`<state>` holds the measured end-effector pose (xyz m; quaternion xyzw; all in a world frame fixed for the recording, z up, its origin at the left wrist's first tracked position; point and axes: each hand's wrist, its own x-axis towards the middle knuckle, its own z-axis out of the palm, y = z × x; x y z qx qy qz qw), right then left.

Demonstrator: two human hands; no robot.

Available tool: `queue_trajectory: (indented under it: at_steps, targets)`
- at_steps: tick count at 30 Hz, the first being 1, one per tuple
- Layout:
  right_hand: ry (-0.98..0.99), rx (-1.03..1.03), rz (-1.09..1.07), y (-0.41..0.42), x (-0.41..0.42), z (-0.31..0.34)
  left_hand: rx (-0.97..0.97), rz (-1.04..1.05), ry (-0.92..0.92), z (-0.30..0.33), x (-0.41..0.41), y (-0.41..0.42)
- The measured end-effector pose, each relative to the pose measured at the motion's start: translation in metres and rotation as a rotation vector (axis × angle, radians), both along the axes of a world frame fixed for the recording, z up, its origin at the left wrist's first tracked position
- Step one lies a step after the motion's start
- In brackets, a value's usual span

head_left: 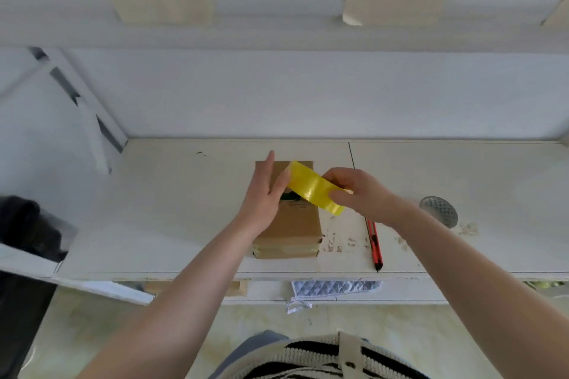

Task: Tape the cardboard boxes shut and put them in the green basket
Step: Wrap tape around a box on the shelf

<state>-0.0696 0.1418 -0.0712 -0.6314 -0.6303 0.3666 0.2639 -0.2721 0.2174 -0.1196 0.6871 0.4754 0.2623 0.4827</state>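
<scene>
We see the cardboard box (289, 218) lying on the bench (184, 209), near its middle. Above the box our left hand (264, 194) and right hand (357, 191) hold the tape roll (314, 188) between them. Right of the box lies a cutter (374, 243), and further right a drain strainer (440, 211). A cloth (332, 288) hangs below the bench's front edge.

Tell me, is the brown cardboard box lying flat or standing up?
Lying flat. The brown cardboard box rests on its broad side on the white table, its wide top facing up under the yellow tape strip.
</scene>
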Motion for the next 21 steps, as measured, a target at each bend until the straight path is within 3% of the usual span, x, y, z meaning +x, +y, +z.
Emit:
queue_trajectory:
  at_steps: [5,9,15,17,21]
  targets:
    - [-0.033,0.068,0.008,0.003,-0.024,0.007,-0.018,0.123,-0.169,0.017,-0.005,0.004]
    - [-0.001,0.075,0.031,0.009,-0.025,0.009,-0.217,0.262,-0.435,0.017,-0.018,0.013]
    - [0.059,0.121,0.128,0.020,-0.028,0.013,-0.463,0.332,-0.487,0.022,-0.029,0.026]
    - [-0.051,0.093,0.097,0.028,-0.022,0.017,-0.464,0.366,-0.519,0.028,-0.038,0.032]
    - [-0.632,-0.014,-0.062,0.052,-0.002,0.031,-0.540,0.323,-0.679,0.041,-0.053,0.039]
